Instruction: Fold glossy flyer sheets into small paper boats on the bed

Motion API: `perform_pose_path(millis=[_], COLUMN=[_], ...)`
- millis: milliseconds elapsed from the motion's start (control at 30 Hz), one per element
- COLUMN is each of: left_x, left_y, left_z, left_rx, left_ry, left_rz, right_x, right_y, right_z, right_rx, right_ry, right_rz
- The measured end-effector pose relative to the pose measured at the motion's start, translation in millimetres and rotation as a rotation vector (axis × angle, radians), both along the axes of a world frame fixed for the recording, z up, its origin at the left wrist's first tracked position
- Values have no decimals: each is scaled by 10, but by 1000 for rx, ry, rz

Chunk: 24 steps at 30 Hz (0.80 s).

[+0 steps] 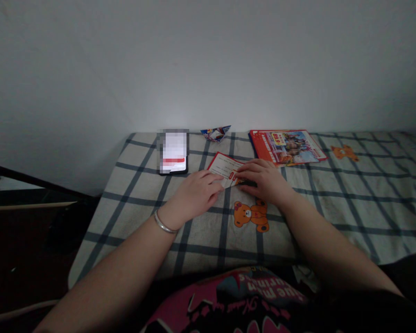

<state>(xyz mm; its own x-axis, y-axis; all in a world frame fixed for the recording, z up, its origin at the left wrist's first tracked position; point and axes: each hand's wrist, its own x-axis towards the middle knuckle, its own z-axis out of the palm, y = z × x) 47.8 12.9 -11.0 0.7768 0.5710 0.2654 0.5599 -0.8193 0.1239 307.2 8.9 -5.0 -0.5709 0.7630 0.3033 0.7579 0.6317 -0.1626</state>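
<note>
On the checked cloth, a folded printed leaflet (223, 165), white with red edges and red marks, lies between my two hands. My left hand (199, 190) has its fingers closed on the leaflet's left lower edge, with a metal bangle at the wrist. From the other side, my right hand (265, 181) presses its bent fingers on the right part of the leaflet and hides that end. The thumbs are mostly out of sight. Beyond the leaflet sits a small folded paper boat (215, 133) with a blue, red and white print.
A phone (175, 152) with a lit, partly blurred screen stands at the back left. A stack of glossy red flyers (287, 147) lies at the back right. The bed-like surface with its checked cloth (201, 245) meets a pale wall (208, 64); its left edge drops to a dark area.
</note>
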Motion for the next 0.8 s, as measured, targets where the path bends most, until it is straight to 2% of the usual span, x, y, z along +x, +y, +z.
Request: perform_pose_path(millis=[167, 400, 633, 800], left_x=[1, 1, -9, -15], left_y=[-1, 33, 50, 64], left_z=[-6, -14, -21, -24], left_rx=[-4, -45, -38, -42], left_ry=[-23, -44, -39, -52], left_rz=[12, 54, 10, 12], right_x=[-40, -54, -72, -129], right_y=[4, 7, 32, 26], right_z=[-19, -11, -11, 23], right_rx=[16, -78, -24, 23], right_ry=[-78, -33, -81, -217], right_rz=[-1, 37, 41, 63])
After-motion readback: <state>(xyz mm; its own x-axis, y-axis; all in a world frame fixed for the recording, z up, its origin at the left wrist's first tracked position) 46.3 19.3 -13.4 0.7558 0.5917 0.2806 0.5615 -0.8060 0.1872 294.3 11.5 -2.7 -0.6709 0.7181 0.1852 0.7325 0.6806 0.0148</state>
